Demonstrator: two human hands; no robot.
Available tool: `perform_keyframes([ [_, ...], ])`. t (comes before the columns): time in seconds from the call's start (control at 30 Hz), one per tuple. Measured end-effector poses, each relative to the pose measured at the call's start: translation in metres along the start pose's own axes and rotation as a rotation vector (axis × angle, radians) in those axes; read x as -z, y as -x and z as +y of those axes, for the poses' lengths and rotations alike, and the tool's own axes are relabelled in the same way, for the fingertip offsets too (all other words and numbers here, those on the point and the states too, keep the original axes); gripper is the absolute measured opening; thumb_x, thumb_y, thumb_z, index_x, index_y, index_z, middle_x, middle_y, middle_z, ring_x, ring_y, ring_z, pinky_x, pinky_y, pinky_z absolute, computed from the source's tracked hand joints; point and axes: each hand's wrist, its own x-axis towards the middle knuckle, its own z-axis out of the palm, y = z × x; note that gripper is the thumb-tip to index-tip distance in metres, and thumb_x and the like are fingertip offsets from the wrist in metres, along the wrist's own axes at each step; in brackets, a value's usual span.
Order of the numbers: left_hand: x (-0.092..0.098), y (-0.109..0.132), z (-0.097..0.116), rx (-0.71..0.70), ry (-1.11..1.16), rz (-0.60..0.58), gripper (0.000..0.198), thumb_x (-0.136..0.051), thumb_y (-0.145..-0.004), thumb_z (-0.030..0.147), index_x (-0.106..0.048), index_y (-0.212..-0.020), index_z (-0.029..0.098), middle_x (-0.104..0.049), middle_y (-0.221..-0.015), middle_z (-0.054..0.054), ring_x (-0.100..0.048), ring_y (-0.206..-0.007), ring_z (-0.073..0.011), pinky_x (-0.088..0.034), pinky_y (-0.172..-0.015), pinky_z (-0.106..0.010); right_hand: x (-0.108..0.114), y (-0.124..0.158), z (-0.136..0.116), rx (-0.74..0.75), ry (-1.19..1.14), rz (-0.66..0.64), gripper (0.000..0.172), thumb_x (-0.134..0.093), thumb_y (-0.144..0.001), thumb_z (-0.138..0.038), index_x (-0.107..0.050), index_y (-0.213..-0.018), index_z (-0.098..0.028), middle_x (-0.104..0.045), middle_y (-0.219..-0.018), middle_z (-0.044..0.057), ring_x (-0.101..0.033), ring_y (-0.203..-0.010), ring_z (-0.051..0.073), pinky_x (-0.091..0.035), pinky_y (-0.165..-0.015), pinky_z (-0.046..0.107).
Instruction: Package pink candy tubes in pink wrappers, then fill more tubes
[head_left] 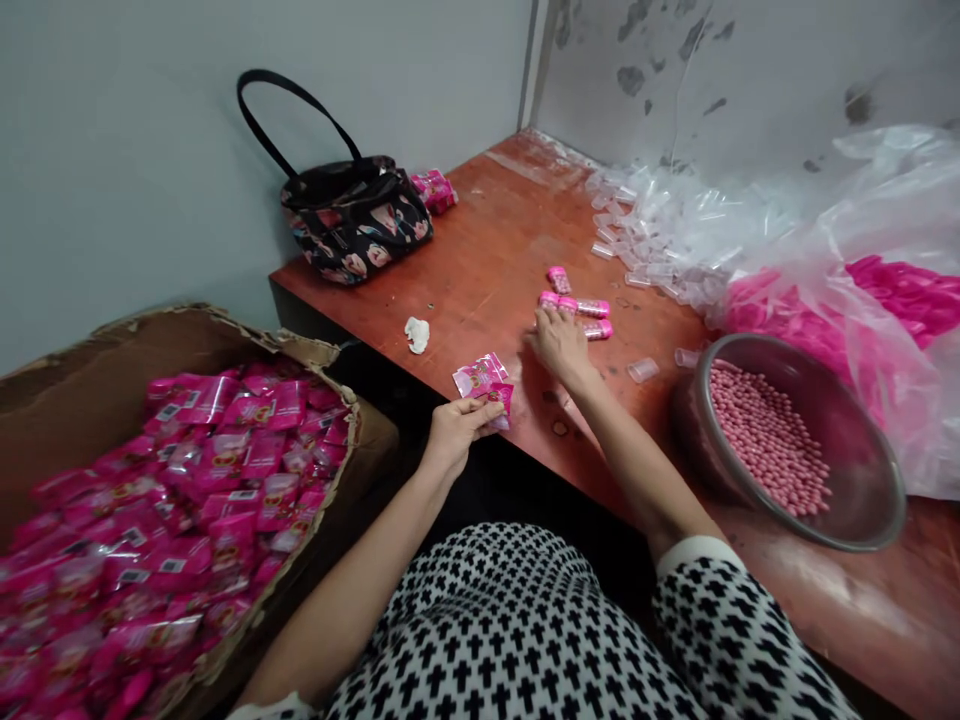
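Note:
My left hand (455,430) is closed on a small pink printed packet (501,400) at the near table edge. Just beyond it lies a flat stack of similar pink packets (480,374). My right hand (561,345) reaches over a group of small clear bottles with pink caps. Its fingers are closed at a pink-capped bottle (548,299), and the fingertips are partly hidden. Beside that hand lie more filled bottles (592,307), and a single one (559,279) rests farther back.
A cardboard box (356,420) full of pink packets stands at left. On the table are a floral handbag (360,220), crumpled white tissue (417,335), a bowl (862,450) of small pink balls, clear empty tubes (660,250) and a plastic bag (885,380) of pink pieces.

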Motion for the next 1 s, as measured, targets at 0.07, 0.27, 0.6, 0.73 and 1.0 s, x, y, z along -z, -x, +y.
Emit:
perform_keyframes([
  [0.07,0.005,0.000,0.001,0.025,0.075,0.044,0.033,-0.087,-0.041,0.030,-0.066,-0.057,0.010,-0.065,-0.060,-0.003,-0.060,-0.053,-0.0106,-0.053,-0.054,-0.023,-0.009,-0.002,0.007,0.055,0.077,-0.027,0.030,-0.039,-0.087,-0.013,-0.058,-0.110,-0.010,-0.060,-0.118,0.018,-0.049,-0.115,0.030,-0.035,-0.095,0.047],
  [0.27,0.016,-0.002,0.006,0.031,0.228,0.057,0.023,-0.079,-0.059,0.025,-0.068,-0.070,0.009,-0.069,-0.069,-0.006,-0.066,-0.061,-0.0141,-0.056,-0.059,-0.026,-0.013,0.042,0.047,0.295,-0.200,-0.041,0.041,-0.035,-0.074,0.001,-0.064,-0.095,-0.019,-0.067,-0.113,0.005,-0.046,-0.125,0.022,-0.026,-0.107,0.047],
  [0.6,-0.001,-0.004,0.004,0.084,0.400,0.124,0.005,-0.067,-0.072,0.010,-0.065,-0.068,0.009,-0.068,-0.068,-0.006,-0.066,-0.060,-0.0134,-0.056,-0.062,-0.027,0.018,0.059,0.010,-0.407,0.158,-0.127,0.055,-0.052,-0.081,-0.053,-0.052,-0.111,-0.007,-0.066,-0.100,0.022,-0.065,-0.090,0.032,-0.047,-0.076,0.038],
  [0.73,-0.002,-0.002,0.004,0.107,0.510,0.194,0.006,-0.068,-0.075,0.011,-0.064,-0.070,0.011,-0.068,-0.068,-0.004,-0.065,-0.060,-0.0120,-0.055,-0.070,-0.028,0.017,0.055,0.006,-0.405,0.237,-0.203,0.034,-0.044,-0.087,-0.032,-0.057,-0.105,-0.006,-0.068,-0.090,0.024,-0.067,-0.085,0.034,-0.047,-0.070,0.038],
  [1.0,-0.008,-0.001,0.003,0.104,0.734,0.223,0.005,-0.066,-0.077,0.009,-0.063,-0.073,0.012,-0.068,-0.073,-0.002,-0.067,-0.068,-0.0107,-0.052,-0.087,-0.034,0.020,0.101,0.001,-0.353,-0.717,-0.101,0.028,-0.047,-0.085,-0.037,-0.060,-0.088,-0.013,-0.067,-0.073,0.008,-0.065,-0.064,0.019,-0.050,-0.060,0.030],
])
